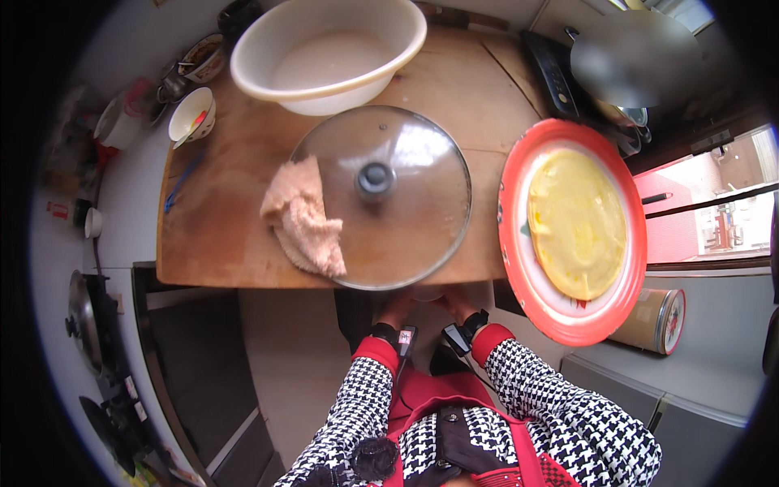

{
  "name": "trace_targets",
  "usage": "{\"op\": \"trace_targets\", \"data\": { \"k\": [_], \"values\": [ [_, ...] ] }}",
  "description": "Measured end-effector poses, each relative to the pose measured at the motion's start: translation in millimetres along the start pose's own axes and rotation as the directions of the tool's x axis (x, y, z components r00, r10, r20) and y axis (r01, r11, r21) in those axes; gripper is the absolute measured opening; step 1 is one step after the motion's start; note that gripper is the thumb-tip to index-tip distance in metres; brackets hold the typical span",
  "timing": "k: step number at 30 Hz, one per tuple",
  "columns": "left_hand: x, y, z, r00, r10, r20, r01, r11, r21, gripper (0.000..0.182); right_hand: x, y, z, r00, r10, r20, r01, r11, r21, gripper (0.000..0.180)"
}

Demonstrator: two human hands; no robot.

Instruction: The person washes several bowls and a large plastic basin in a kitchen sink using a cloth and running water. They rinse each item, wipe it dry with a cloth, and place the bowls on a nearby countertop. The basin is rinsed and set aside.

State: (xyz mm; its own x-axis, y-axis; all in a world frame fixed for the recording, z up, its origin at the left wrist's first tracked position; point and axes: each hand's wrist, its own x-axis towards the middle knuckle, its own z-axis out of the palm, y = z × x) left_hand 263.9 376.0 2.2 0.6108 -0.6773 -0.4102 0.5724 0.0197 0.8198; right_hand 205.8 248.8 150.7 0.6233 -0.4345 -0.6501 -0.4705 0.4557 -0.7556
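Both of my hands are low, just past the near edge of the wooden board, and the glass lid hides part of the view there. My left hand (398,306) and my right hand (455,303) are close together, with their fingers hidden. Something pale and rounded shows faintly between them; whether I hold it cannot be made out. Above them the glass lid (414,237) with its dark knob (374,179) lies on the wooden board (225,243). A crumpled pink cloth (304,219) rests over the lid's left edge.
On the right, a red-rimmed enamel tray (517,286) holds a flat yellow round of dough (578,225). A large white basin (331,91) stands behind the lid. A small bowl (193,115) with a spoon is at the left. A cooktop (551,73) sits at the back right.
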Motion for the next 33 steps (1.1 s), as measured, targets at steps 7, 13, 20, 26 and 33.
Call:
{"op": "trace_targets", "data": {
  "k": [7, 13, 20, 26, 33],
  "values": [
    [33.7, -21.0, -21.0, 0.855, 0.514, -0.071, -0.098, 0.295, 0.951, 0.037, 36.1, 4.8, -21.2, 0.998, -0.03, -0.061, 0.034, 0.998, 0.061, 0.042],
    [18.3, -9.6, -17.4, 0.873, 0.473, -0.12, -0.046, 0.325, 0.945, 0.037, 52.4, 30.4, -46.8, 0.998, -0.015, -0.066, 0.018, 0.999, 0.044, 0.039],
    [-1.0, -9.8, -10.9, 0.875, 0.46, -0.153, -0.02, 0.348, 0.937, 0.037, 69.7, 42.5, -51.4, 1.0, -0.005, -0.026, 0.005, 1.0, 0.014, 0.035],
    [-8.9, -7.9, -4.4, 0.885, 0.439, -0.153, -0.021, 0.365, 0.931, 0.037, 80.2, 46.7, -47.9, 1.0, -0.003, -0.015, 0.003, 1.0, -0.005, 0.032],
    [-13.0, -6.7, -2.7, 0.89, 0.433, -0.146, -0.029, 0.373, 0.927, 0.036, 88.8, 47.0, -43.1, 1.0, 0.002, 0.004, -0.002, 1.0, -0.029, 0.029]
  ]
}}
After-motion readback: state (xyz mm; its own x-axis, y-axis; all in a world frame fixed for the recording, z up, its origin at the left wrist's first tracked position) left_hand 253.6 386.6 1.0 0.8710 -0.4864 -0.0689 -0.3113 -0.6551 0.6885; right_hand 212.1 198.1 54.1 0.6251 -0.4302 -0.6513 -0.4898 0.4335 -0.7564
